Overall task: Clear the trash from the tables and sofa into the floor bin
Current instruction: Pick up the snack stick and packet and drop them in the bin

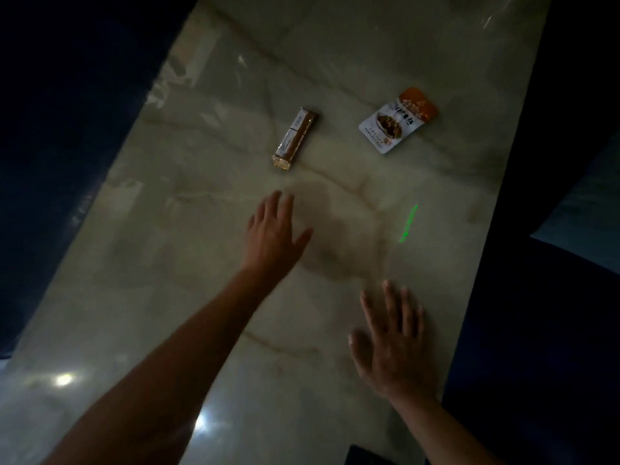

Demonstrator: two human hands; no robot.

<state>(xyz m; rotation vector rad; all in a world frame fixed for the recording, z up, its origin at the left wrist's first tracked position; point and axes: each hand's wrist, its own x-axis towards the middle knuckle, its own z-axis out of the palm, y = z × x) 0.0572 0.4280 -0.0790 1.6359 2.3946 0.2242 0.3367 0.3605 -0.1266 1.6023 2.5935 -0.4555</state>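
Right hand (392,344) flat, left hand (273,231) near snack bar (295,139)

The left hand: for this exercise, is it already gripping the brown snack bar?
No. The left hand hovers open, short of the brown snack bar, which lies untouched on the marble table.

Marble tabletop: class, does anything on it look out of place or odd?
Two pieces of litter lie loose on the marble table: a brown snack bar wrapper and, to its right, an orange-and-white food pouch, both skewed. A green light streak also falls on the marble. Both hands, left hand and right hand, are empty.
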